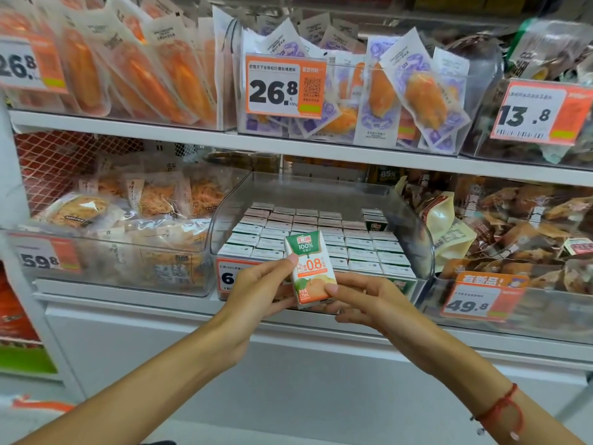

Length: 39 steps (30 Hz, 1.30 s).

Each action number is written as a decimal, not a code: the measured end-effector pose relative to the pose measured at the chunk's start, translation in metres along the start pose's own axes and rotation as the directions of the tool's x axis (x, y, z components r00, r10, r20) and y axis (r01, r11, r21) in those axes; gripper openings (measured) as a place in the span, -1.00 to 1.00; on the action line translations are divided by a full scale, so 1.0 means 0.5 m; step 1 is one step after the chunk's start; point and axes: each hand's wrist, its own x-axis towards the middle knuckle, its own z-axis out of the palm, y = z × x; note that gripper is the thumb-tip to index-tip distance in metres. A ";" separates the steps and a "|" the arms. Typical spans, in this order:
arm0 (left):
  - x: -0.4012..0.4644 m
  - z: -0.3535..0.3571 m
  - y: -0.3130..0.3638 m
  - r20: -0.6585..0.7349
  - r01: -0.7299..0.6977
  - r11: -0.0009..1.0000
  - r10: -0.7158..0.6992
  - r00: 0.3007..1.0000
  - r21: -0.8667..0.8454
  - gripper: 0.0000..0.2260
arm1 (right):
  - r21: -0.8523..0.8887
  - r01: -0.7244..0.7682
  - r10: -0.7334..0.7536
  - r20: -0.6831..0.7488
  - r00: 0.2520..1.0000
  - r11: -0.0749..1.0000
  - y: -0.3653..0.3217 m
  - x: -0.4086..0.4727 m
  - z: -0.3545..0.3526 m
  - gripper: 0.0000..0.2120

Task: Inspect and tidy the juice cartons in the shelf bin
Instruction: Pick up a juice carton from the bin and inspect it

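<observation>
Head view: I hold one juice carton (310,269) upright in front of the clear shelf bin (414,226), its printed face toward me, tilted slightly left. My left hand (256,290) pinches it, thumb on the left edge at mid-height, fingers behind. My right hand (362,300) grips the lower right corner, thumb on the front, fingers curled underneath. The bin sits on the lower shelf (128,300) and holds rows of cartons (321,232) standing upright, tops showing; one spot near the back right stands taller. An orange price tag (229,277) on the bin front is partly hidden by my left hand. A red cord bracelet (503,409) circles my right wrist.
</observation>
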 end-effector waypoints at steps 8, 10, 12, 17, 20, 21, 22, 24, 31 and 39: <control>0.002 0.005 0.001 -0.072 -0.058 0.998 0.059 0.996 0.012 -0.78 | -0.024 0.072 -0.075 -0.168 0.983 0.997 0.003 0.001 0.009 -0.67; 0.003 0.008 -0.003 -0.056 -0.086 0.995 0.089 0.994 0.059 -0.82 | -0.056 0.114 -0.124 -0.229 0.965 0.992 0.005 0.001 0.016 -0.67; 0.005 0.008 -0.005 -0.050 -0.103 0.991 0.107 0.993 0.081 -0.87 | -0.130 0.169 -0.200 -0.284 0.938 0.977 0.007 0.002 0.023 -0.66; 0.010 0.001 0.000 -0.063 -0.120 0.985 0.128 0.990 0.127 -0.79 | -0.338 0.247 -0.356 -0.314 0.880 0.908 0.010 0.000 0.034 -0.60; 0.009 -0.005 0.003 -0.056 -0.116 0.985 0.124 0.991 0.131 -0.71 | -0.373 0.288 -0.399 -0.265 0.878 0.882 0.011 -0.002 0.034 -0.65; 0.008 -0.008 0.006 -0.050 -0.127 0.982 0.135 0.990 0.142 -0.68 | -0.344 0.298 -0.391 -0.246 0.887 0.891 0.008 -0.002 0.030 -0.71; 0.008 -0.012 0.009 -0.040 -0.147 0.975 0.155 0.987 0.166 -0.66 | -0.281 0.301 -0.368 -0.231 0.901 0.911 0.005 -0.003 0.026 -0.78; 0.005 -0.015 0.016 0.006 -0.207 0.951 0.211 0.977 0.229 -0.66 | -0.148 0.279 -0.306 -0.216 0.927 0.949 -0.002 -0.006 0.016 -0.71; -0.005 -0.006 0.012 0.109 -0.435 0.794 0.432 0.895 0.424 -0.43 | -0.003 0.264 -0.258 -0.231 0.938 0.964 -0.011 -0.008 0.012 -0.67; 0.002 -0.008 0.001 0.117 -0.484 0.729 0.494 0.862 0.484 -0.39 | -0.011 0.273 -0.267 -0.257 0.929 0.962 -0.005 -0.007 0.009 -0.73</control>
